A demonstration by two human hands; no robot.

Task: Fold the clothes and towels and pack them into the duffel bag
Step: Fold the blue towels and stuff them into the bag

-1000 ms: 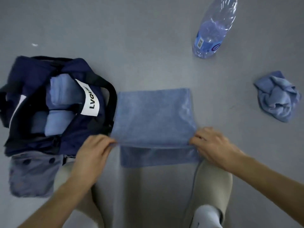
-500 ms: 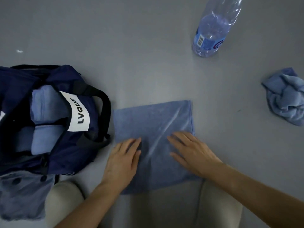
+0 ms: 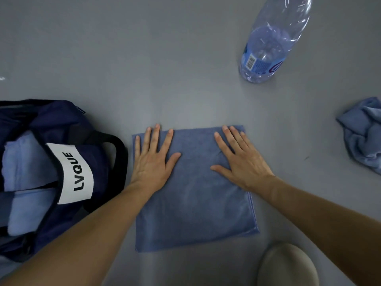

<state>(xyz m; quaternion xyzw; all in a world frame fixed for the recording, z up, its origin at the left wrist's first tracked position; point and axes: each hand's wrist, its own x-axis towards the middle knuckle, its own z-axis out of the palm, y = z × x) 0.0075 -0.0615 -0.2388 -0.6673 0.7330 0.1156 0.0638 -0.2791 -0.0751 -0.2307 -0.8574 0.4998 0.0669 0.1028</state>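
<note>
A blue towel [image 3: 195, 203], folded into a flat rectangle, lies on the grey floor in front of me. My left hand [image 3: 153, 159] presses flat on its far left part, fingers spread and straight. My right hand [image 3: 239, 159] presses flat on its far right part in the same way. To the left stands the open navy duffel bag [image 3: 68, 120] with a white LVQUE label; light blue folded towels [image 3: 26, 162] sit inside it. A crumpled blue cloth [image 3: 362, 133] lies at the right edge.
A clear plastic water bottle [image 3: 270, 42] with a blue label stands at the far right of the floor. My knee [image 3: 288, 265] in beige trousers shows at the bottom right. Bare grey floor stretches beyond the towel.
The towel's near edge was folded over away from me. Both hands let go of that edge and slid flat across the towel to its far part.
</note>
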